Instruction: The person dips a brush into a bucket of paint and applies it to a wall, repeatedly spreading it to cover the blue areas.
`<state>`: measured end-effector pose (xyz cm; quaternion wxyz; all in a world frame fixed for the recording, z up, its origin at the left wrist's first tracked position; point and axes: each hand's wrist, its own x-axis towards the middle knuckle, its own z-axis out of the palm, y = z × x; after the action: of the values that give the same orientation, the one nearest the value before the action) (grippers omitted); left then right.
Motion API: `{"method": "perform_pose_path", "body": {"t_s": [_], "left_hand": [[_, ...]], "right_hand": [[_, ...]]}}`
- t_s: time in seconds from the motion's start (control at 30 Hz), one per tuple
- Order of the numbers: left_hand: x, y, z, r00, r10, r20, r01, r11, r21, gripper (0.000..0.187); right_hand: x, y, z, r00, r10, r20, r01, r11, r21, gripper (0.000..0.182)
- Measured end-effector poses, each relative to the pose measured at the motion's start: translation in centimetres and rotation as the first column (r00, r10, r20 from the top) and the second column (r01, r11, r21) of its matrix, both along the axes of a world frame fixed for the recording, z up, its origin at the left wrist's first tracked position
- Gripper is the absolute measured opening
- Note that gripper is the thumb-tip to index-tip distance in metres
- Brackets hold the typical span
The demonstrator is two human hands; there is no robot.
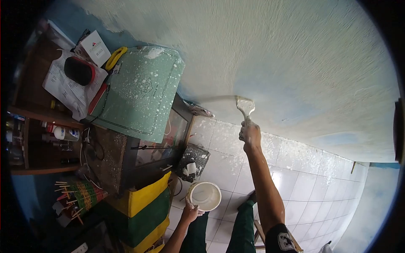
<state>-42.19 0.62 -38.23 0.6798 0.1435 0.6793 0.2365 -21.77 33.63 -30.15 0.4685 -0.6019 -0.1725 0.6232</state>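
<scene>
My right hand (250, 134) is closed round the handle of a wide paintbrush (244, 104), its head smeared with whitish paint. The brush's bristles lie against the lower part of the wall (274, 63), which has streaky pale paint with bluish patches showing through. Lower down, my left hand (192, 212) grips the side of a white plastic tub (205, 196) held above the floor. A thin whitish layer coats the tub's inside.
Left of the brush stands a dark cabinet (126, 158) topped with a paint-spattered green cover (139, 90). A speckled dark box (195, 157) sits on the tiled floor (223, 164). Yellow-and-green striped cloth (145, 211) is near my left arm, and a wooden stool (258, 236) is below me.
</scene>
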Motion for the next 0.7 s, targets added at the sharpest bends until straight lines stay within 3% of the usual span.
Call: {"method": "perform_pose_path", "body": {"t_s": [0.07,0.2,0.33,0.4,0.53,0.67,0.7], "left_hand": [[0.4,0.2,0.3,1.0,0.019,-0.003,-0.019,0.999,0.029,0.063],[1.7,1.0,1.3,0.999,0.041,0.026,-0.042,0.999,0.034,0.065],[2.8,1.5,1.8,0.998,0.051,0.022,-0.051,0.998,0.024,0.063],[3.7,2.8,4.1,1.0,0.002,-0.005,-0.002,0.999,0.04,0.063],[3.8,1.8,1.7,1.0,0.014,0.012,-0.015,0.999,0.031,0.064],[4.1,1.6,1.8,0.995,-0.044,-0.084,0.049,0.997,0.053,0.064],[4.2,1.5,2.0,0.996,-0.039,-0.083,0.042,0.999,0.033,0.063]], "right_hand": [[0.2,-1.4,6.4,1.0,0.024,-0.012,-0.022,0.991,0.129,0.035],[0.2,-4.1,17.6,0.985,0.039,0.17,-0.099,0.927,0.361,0.035],[0.6,-2.9,18.2,0.971,-0.093,0.219,-0.037,0.85,0.525,0.034],[1.6,-0.9,13.3,0.971,-0.068,0.231,-0.05,0.881,0.471,0.032],[3.4,-0.2,-1.1,0.833,-0.102,0.543,-0.099,0.939,0.328,0.027],[3.6,-1.6,-8.8,0.673,-0.016,0.739,-0.116,0.985,0.126,0.029],[3.9,-1.8,-10.0,0.655,0.078,0.752,-0.143,0.99,0.021,0.032]]}}
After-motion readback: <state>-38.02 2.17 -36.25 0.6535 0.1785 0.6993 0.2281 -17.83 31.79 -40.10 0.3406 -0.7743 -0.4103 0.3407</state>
